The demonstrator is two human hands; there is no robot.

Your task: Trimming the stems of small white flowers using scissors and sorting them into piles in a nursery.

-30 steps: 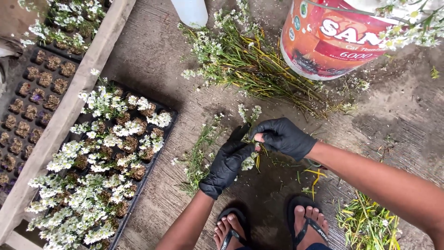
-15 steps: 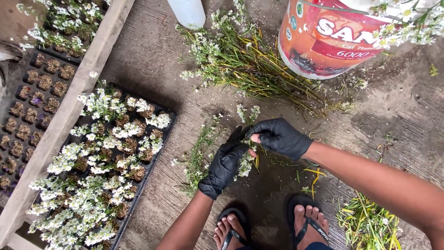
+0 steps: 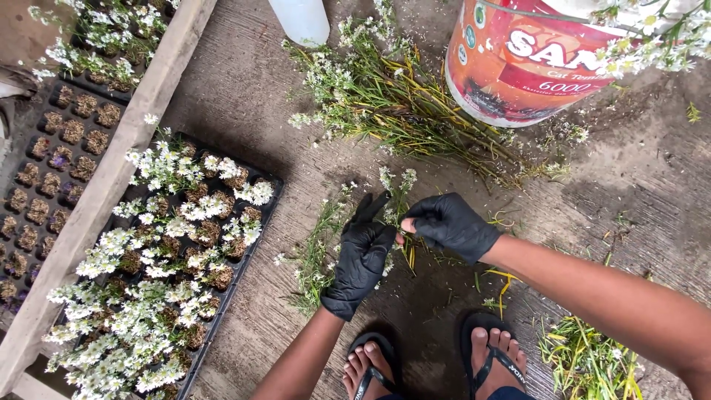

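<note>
Both my hands wear black gloves and meet over the concrete floor. My left hand grips a small flower cutting with white blooms, its index finger sticking up. My right hand pinches the same cutting's stem close to the left hand's fingers. A black seedling tray filled with white-flowered cuttings lies just left of my hands. A loose pile of flowering stems lies on the floor beyond them.
An orange-and-white bucket stands at the upper right with flowers hanging over it. A white bottle stands at the top. A wooden beam separates further trays. Green trimmings lie by my sandalled feet.
My hands stay together on the cutting and shift only slightly. The left index finger has lifted a little.
</note>
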